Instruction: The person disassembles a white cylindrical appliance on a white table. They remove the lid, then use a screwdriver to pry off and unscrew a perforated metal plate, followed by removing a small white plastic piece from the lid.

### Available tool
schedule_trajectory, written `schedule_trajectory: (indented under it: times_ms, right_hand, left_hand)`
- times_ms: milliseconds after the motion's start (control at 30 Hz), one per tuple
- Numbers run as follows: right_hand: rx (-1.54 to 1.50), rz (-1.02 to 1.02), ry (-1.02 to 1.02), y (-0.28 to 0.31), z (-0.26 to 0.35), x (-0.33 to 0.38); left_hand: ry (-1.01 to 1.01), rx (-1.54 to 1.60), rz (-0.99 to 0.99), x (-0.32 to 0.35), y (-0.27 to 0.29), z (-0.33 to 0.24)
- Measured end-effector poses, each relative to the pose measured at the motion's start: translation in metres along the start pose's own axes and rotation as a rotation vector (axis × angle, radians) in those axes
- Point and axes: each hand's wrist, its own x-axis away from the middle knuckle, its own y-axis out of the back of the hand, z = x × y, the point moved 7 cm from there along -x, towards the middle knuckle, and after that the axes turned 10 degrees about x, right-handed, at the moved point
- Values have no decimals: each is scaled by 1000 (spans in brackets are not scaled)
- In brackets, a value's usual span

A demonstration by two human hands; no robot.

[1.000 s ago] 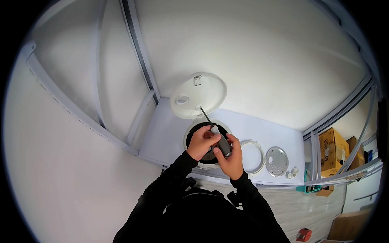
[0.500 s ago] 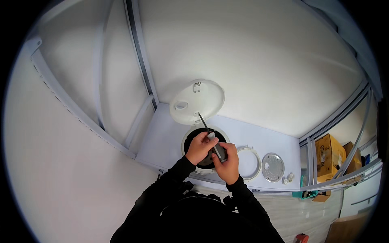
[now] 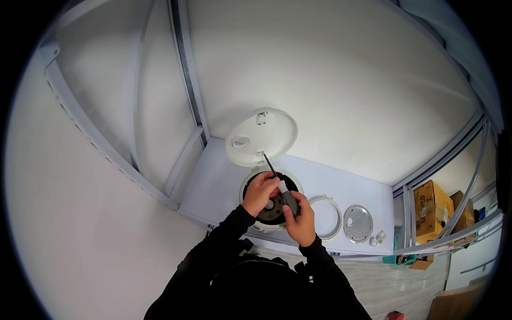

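Observation:
A screwdriver with a grey-and-black handle (image 3: 290,201) slants up and away, its dark shaft reaching the lower inner side of a raised white lid (image 3: 274,133). My right hand (image 3: 302,224) is closed round the handle. Closer to the shaft, my left hand (image 3: 260,193) is closed, its fingertips pinching the shaft just beyond the pale collar. Both hands are over a round white appliance body (image 3: 242,186) that resembles a rice cooker; its dark inside with a round plate shows partly between them. The shaft's tip meets the lid near a small fitting; the exact contact is too small to tell.
On the white table (image 3: 205,186), right of the appliance, lie a white ring (image 3: 340,216), a perforated metal disc (image 3: 358,224) and a few small pale parts (image 3: 374,242). Frame posts (image 3: 186,64) and a wall bound the table. Yellow boxes (image 3: 431,210) and a teal basket (image 3: 399,260) stand farther right.
My right hand and the screwdriver handle have shifted slightly toward me and right. My left fingers have moved off the collar onto the shaft, uncovering more of the appliance's inside.

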Motion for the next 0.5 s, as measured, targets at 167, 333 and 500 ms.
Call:
schedule_trajectory:
  times_ms: [167,333,500]
  right_hand:
    - [-94,50,-1,17,4,8]
    - [-113,79,3,33,3,12]
    - [-82,64,60,39,3,9]
  left_hand:
    - [-20,220,-187,-7,25,-10]
    - [-122,257,-203,-3,23,-26]
    - [-168,276,-141,-5,23,-27]
